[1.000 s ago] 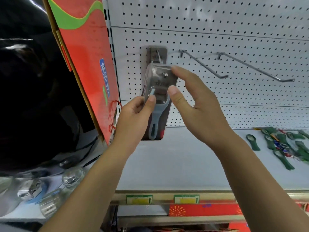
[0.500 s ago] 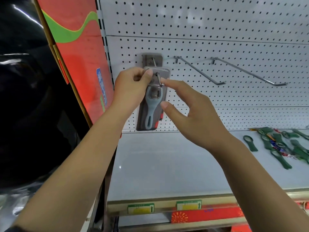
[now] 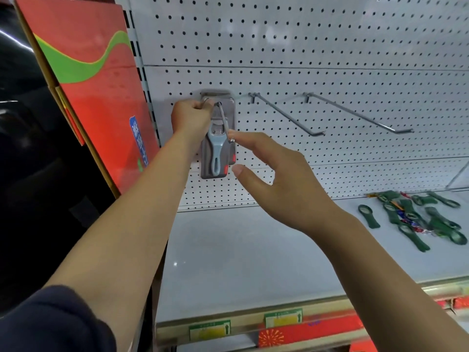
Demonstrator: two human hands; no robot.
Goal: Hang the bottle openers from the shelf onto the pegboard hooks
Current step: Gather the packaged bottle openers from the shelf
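I see a dark blue sleeve [image 3: 50, 323] on my left arm, up near the elbow. My right arm is bare, and my left hand [image 3: 191, 119] and right hand [image 3: 279, 174] are bare too.

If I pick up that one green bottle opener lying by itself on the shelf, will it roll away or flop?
The lone green bottle opener lies flat, with a ring head and a slim handle, so it probably won't roll. It looks thin and small, so likely light. It has a straight shape on the shelf, so probably stiff, not floppy.
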